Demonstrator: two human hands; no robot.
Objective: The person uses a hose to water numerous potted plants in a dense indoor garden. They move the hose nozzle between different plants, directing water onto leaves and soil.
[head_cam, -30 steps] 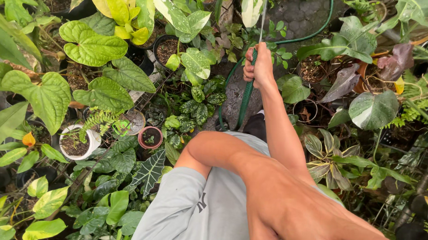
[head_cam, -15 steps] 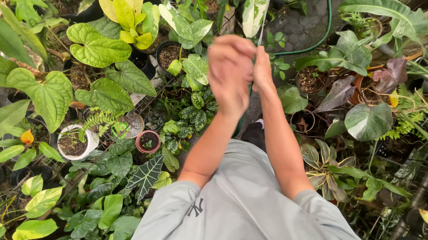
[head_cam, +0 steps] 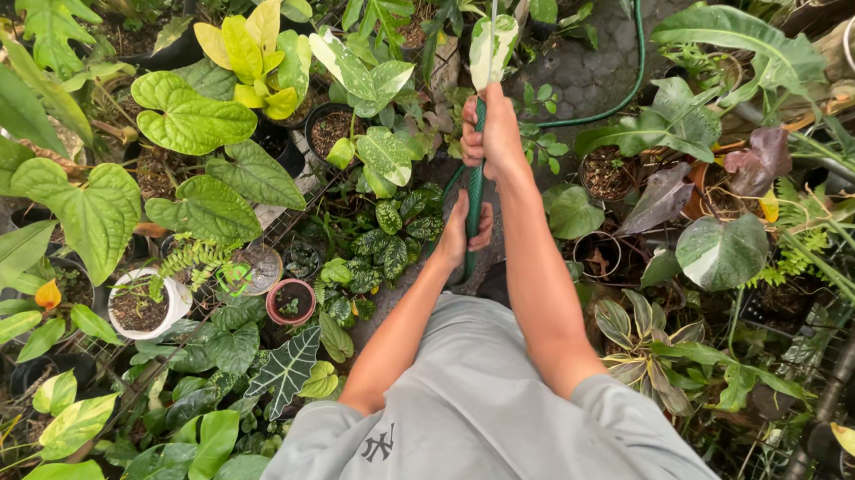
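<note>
A dark green garden hose [head_cam: 474, 188] runs up the middle of the head view, then curves away over grey paving at the top right. My right hand [head_cam: 492, 134] is shut around the hose higher up, just below a pale variegated leaf [head_cam: 490, 46]. My left hand [head_cam: 462, 234] grips the same hose lower down, close to my grey shirt [head_cam: 480, 424]. Both arms reach forward over potted plants.
Potted plants crowd both sides: big heart-shaped leaves [head_cam: 187, 118] and a white pot [head_cam: 142, 308] at left, a small red pot [head_cam: 291, 303] near my left elbow, dark-leaved pots [head_cam: 719, 252] at right. Grey paving [head_cam: 589, 76] lies ahead.
My left hand has dropped from beside my right hand to a lower grip on the hose. My right hand stays high on it, and the view has shifted slightly.
</note>
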